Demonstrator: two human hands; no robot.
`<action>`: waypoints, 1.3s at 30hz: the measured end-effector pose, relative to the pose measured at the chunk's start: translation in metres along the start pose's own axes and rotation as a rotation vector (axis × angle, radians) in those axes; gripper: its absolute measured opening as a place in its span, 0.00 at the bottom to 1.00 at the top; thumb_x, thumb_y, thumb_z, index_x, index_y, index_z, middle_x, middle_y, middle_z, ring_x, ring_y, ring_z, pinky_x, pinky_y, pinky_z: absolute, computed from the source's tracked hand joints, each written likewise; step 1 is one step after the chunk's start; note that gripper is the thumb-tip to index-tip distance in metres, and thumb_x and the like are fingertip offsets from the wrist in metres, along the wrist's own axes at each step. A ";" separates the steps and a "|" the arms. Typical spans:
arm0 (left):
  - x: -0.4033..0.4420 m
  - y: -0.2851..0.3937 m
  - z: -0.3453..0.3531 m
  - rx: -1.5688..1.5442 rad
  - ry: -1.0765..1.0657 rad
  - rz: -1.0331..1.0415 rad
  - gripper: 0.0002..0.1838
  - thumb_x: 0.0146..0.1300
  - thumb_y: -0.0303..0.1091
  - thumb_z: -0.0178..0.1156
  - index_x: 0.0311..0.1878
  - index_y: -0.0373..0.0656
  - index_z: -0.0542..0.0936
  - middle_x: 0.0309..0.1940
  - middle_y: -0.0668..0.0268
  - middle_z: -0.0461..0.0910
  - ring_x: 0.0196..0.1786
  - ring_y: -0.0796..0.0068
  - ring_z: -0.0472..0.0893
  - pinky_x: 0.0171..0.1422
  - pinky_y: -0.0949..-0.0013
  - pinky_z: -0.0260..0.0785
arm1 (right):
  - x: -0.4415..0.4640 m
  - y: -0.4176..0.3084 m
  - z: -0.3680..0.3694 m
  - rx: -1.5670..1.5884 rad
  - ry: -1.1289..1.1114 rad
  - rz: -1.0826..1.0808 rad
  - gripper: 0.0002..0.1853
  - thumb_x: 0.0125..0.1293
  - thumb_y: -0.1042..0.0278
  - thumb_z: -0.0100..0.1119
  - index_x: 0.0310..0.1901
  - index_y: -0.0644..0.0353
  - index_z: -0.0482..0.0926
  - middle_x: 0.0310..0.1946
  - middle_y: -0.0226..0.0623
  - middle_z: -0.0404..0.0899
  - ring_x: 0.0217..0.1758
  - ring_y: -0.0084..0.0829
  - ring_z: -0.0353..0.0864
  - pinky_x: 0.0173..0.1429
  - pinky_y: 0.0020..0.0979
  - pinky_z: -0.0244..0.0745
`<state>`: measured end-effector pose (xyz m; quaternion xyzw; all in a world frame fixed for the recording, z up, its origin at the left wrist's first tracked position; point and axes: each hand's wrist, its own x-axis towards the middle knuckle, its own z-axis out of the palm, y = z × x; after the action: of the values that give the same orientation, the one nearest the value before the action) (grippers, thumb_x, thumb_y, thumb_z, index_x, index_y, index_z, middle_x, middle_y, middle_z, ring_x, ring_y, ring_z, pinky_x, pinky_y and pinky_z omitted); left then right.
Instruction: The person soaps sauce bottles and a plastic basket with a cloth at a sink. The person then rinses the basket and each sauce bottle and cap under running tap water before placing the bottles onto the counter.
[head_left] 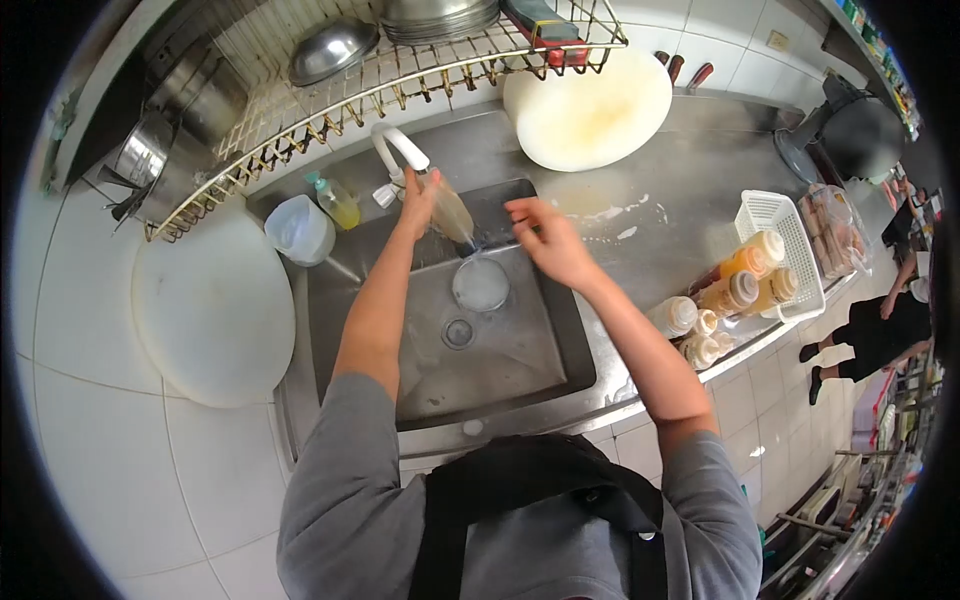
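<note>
My left hand [419,204] is closed around a translucent squeeze bottle [453,217] under the white faucet [405,150]. The bottle leans, its lower end over the sink [430,375]. To the right of it, my right hand [548,238] hovers over the sink's right edge, fingers loosely bent and apart, with nothing visible in them. Below the bottle, a round, clear dish [481,284] with whitish, soapy-looking contents sits in the sink, just above the drain [458,333].
Several sauce bottles [728,292] stand by a white basket [805,250] on the right counter. A white round board [595,110] leans at the back. A wire rack [400,90] hangs over the back edge. A soap bottle [338,203] and plastic jug [299,230] stand left. Another person [870,325] is far right.
</note>
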<state>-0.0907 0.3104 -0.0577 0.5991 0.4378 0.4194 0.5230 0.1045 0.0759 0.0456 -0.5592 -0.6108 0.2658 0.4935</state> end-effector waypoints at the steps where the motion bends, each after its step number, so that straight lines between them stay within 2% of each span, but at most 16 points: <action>1: 0.002 -0.001 -0.004 -0.009 -0.038 -0.012 0.50 0.66 0.57 0.58 0.78 0.50 0.39 0.72 0.49 0.56 0.71 0.56 0.62 0.72 0.56 0.57 | 0.013 0.018 0.017 0.008 -0.093 0.083 0.19 0.65 0.72 0.57 0.57 0.63 0.73 0.48 0.46 0.78 0.50 0.36 0.80 0.52 0.33 0.76; 3: -0.005 0.010 -0.008 -0.083 -0.096 -0.025 0.47 0.68 0.56 0.56 0.78 0.50 0.40 0.72 0.50 0.56 0.71 0.57 0.61 0.72 0.56 0.57 | 0.033 0.046 0.049 0.018 -0.186 0.164 0.22 0.65 0.68 0.60 0.59 0.65 0.72 0.49 0.49 0.78 0.53 0.38 0.80 0.54 0.35 0.76; 5: -0.006 0.006 -0.010 -0.156 -0.151 -0.037 0.45 0.69 0.55 0.54 0.78 0.51 0.40 0.72 0.51 0.56 0.71 0.57 0.61 0.72 0.55 0.57 | 0.049 0.068 0.083 -0.046 -0.193 0.268 0.36 0.62 0.54 0.65 0.65 0.69 0.65 0.54 0.55 0.76 0.59 0.44 0.77 0.60 0.37 0.73; 7: -0.004 -0.009 -0.013 -0.235 -0.131 0.023 0.38 0.72 0.52 0.51 0.77 0.54 0.45 0.62 0.55 0.68 0.63 0.64 0.71 0.65 0.57 0.65 | 0.060 0.077 0.108 0.053 -0.193 0.317 0.42 0.59 0.49 0.67 0.67 0.69 0.61 0.55 0.57 0.75 0.61 0.45 0.76 0.62 0.38 0.71; 9: -0.013 -0.011 -0.016 -0.293 -0.163 -0.028 0.38 0.73 0.52 0.50 0.77 0.54 0.44 0.63 0.55 0.67 0.64 0.64 0.70 0.66 0.57 0.64 | 0.069 0.095 0.132 0.179 -0.166 0.353 0.51 0.53 0.44 0.72 0.69 0.68 0.57 0.57 0.55 0.74 0.62 0.45 0.75 0.64 0.37 0.69; 10: -0.022 0.000 -0.014 -0.353 -0.201 -0.075 0.38 0.73 0.52 0.49 0.77 0.54 0.42 0.65 0.55 0.66 0.65 0.64 0.68 0.68 0.56 0.62 | 0.072 0.103 0.140 0.179 -0.169 0.354 0.51 0.53 0.44 0.72 0.69 0.68 0.57 0.57 0.55 0.74 0.62 0.45 0.75 0.64 0.37 0.69; 11: -0.033 0.019 -0.011 -0.306 -0.070 -0.036 0.37 0.74 0.52 0.48 0.77 0.51 0.45 0.67 0.57 0.64 0.68 0.64 0.66 0.71 0.57 0.58 | 0.073 0.109 0.146 0.232 -0.208 0.356 0.50 0.53 0.45 0.72 0.69 0.68 0.57 0.58 0.54 0.74 0.61 0.44 0.75 0.64 0.37 0.70; 12: -0.019 0.005 -0.020 -0.307 -0.073 -0.040 0.37 0.74 0.52 0.48 0.77 0.51 0.45 0.67 0.57 0.64 0.68 0.64 0.66 0.71 0.57 0.58 | 0.074 0.113 0.150 0.286 -0.245 0.360 0.50 0.53 0.46 0.73 0.69 0.67 0.57 0.58 0.53 0.74 0.61 0.43 0.75 0.63 0.37 0.70; 14: 0.023 -0.042 -0.051 -0.066 0.184 0.129 0.33 0.74 0.52 0.48 0.76 0.54 0.53 0.71 0.55 0.57 0.70 0.61 0.62 0.70 0.57 0.58 | 0.072 0.112 0.157 0.273 -0.180 0.384 0.49 0.53 0.48 0.73 0.68 0.67 0.58 0.58 0.52 0.74 0.60 0.43 0.76 0.63 0.36 0.70; 17: 0.054 -0.081 -0.091 0.034 0.394 -0.067 0.35 0.73 0.55 0.48 0.76 0.49 0.54 0.70 0.60 0.63 0.72 0.63 0.62 0.74 0.55 0.51 | 0.073 0.101 0.152 0.268 -0.133 0.451 0.47 0.53 0.50 0.73 0.67 0.66 0.60 0.57 0.51 0.75 0.59 0.41 0.76 0.63 0.36 0.70; 19: 0.094 -0.149 -0.115 -0.014 0.363 -0.240 0.28 0.75 0.47 0.49 0.72 0.47 0.61 0.62 0.59 0.69 0.63 0.59 0.72 0.64 0.59 0.68 | 0.076 0.099 0.151 0.279 -0.148 0.500 0.46 0.53 0.50 0.73 0.66 0.66 0.61 0.57 0.51 0.75 0.59 0.41 0.76 0.63 0.35 0.70; 22: 0.067 -0.098 -0.107 -0.317 0.328 -0.308 0.23 0.73 0.41 0.53 0.68 0.45 0.66 0.61 0.60 0.71 0.59 0.62 0.75 0.58 0.62 0.76 | 0.076 0.105 0.150 0.299 -0.140 0.516 0.45 0.53 0.51 0.73 0.65 0.67 0.62 0.57 0.51 0.75 0.59 0.40 0.76 0.62 0.35 0.70; 32: 0.056 -0.104 -0.099 -0.245 0.321 -0.245 0.23 0.70 0.34 0.58 0.66 0.42 0.68 0.60 0.59 0.71 0.57 0.65 0.77 0.53 0.62 0.79 | 0.069 0.098 0.145 0.251 -0.204 0.495 0.45 0.53 0.50 0.75 0.64 0.67 0.62 0.54 0.50 0.75 0.58 0.38 0.76 0.61 0.34 0.71; 34: 0.054 -0.118 -0.079 0.039 0.651 -0.228 0.27 0.70 0.39 0.58 0.68 0.41 0.65 0.59 0.57 0.70 0.58 0.65 0.76 0.56 0.63 0.75 | 0.065 0.106 0.147 0.269 -0.170 0.509 0.45 0.50 0.49 0.76 0.63 0.66 0.64 0.54 0.51 0.76 0.58 0.40 0.77 0.62 0.35 0.70; 36: 0.007 -0.078 -0.038 -0.249 0.420 -0.318 0.31 0.70 0.47 0.57 0.69 0.39 0.62 0.60 0.55 0.69 0.60 0.67 0.74 0.61 0.63 0.70 | 0.061 0.113 0.149 0.201 -0.069 0.502 0.46 0.48 0.47 0.77 0.62 0.65 0.64 0.54 0.51 0.76 0.57 0.40 0.77 0.62 0.37 0.71; 39: -0.041 -0.031 0.018 -0.392 0.221 -0.158 0.33 0.70 0.52 0.56 0.68 0.42 0.61 0.52 0.57 0.74 0.53 0.66 0.78 0.55 0.64 0.71 | 0.054 0.102 0.138 -0.128 -0.064 0.520 0.44 0.52 0.46 0.75 0.62 0.65 0.64 0.55 0.47 0.74 0.57 0.36 0.75 0.60 0.34 0.72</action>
<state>-0.0865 0.2688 -0.0924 0.4004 0.4479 0.5174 0.6094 0.0291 0.1820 -0.0783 -0.7186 -0.4774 0.3623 0.3527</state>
